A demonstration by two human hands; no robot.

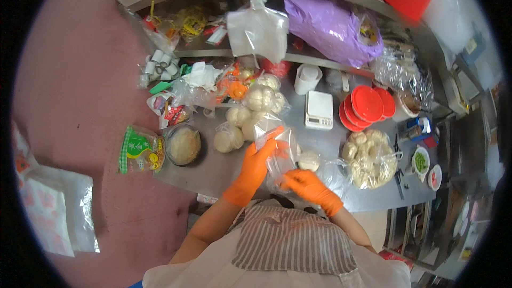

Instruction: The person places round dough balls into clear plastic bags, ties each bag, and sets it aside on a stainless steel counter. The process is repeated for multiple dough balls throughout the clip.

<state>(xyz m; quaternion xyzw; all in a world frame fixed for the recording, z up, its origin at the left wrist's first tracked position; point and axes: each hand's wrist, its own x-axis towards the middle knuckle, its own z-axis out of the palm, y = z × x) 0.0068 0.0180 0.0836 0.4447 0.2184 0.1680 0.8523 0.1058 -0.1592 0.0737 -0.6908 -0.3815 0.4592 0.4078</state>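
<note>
Both of my hands wear orange gloves. My left hand [258,162] grips a clear plastic bag [276,164] over the front of the metal table. At the bag's lower end, the curled fingers of my right hand [306,188] pinch it; their tips are slightly blurred. A pale, dough-like ball [309,161] lies just beyond my right hand. Past my left hand sit several more such balls wrapped in clear plastic [262,98]. To the right, a large clear bag [370,160] is filled with pale lumps.
A white digital scale [319,108] stands behind my hands, beside stacked red lids [366,104]. On the left are a round container [182,144] and a green-and-yellow food packet [142,150]. White plastic bags [258,28] hang from the shelf. Small bowls [421,162] stand far right.
</note>
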